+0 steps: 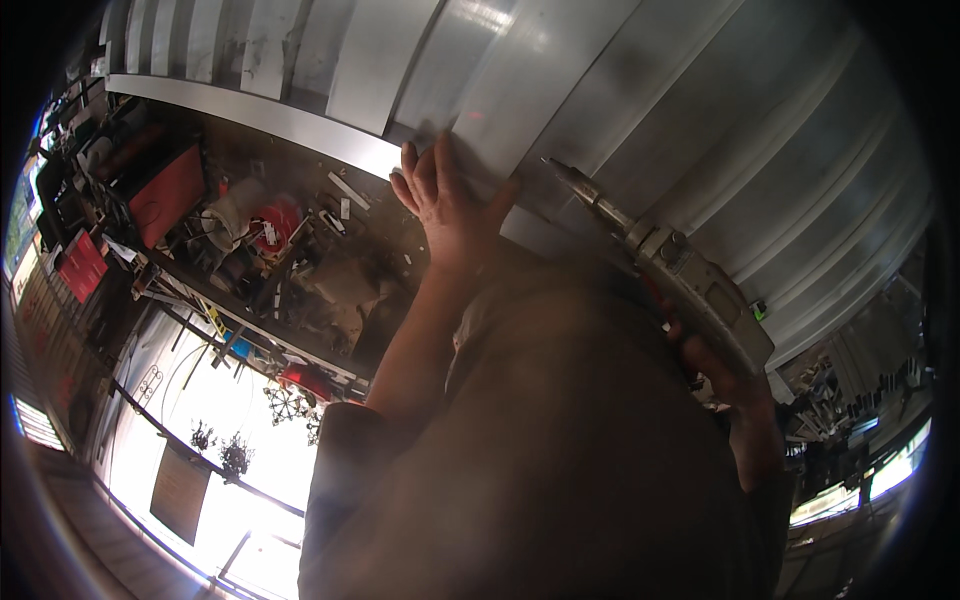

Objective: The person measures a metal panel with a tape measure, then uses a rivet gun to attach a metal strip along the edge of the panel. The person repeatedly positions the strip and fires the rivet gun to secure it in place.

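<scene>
My left hand (443, 200) lies with its fingers spread on the edge of a large ribbed metal panel (610, 70). Beside my fingertips, a bright flat metal strip (250, 115) runs along the panel's near edge toward the left. My right hand (715, 370) is wrapped around the rear of a worn grey power tool (690, 285) with a long, stepped, narrow nose. That nose points up and left over the panel, toward the area right of my left hand. I cannot tell whether its tip touches the metal. The tool's body partly hides my right fingers.
Below the strip, a cluttered surface holds a red round object (275, 225), a red panel (168, 195) and scattered small parts. Bright windows or openings (250, 510) with hanging metal ornaments (288, 402) stand at lower left. Dark racked items (850, 405) fill the right side.
</scene>
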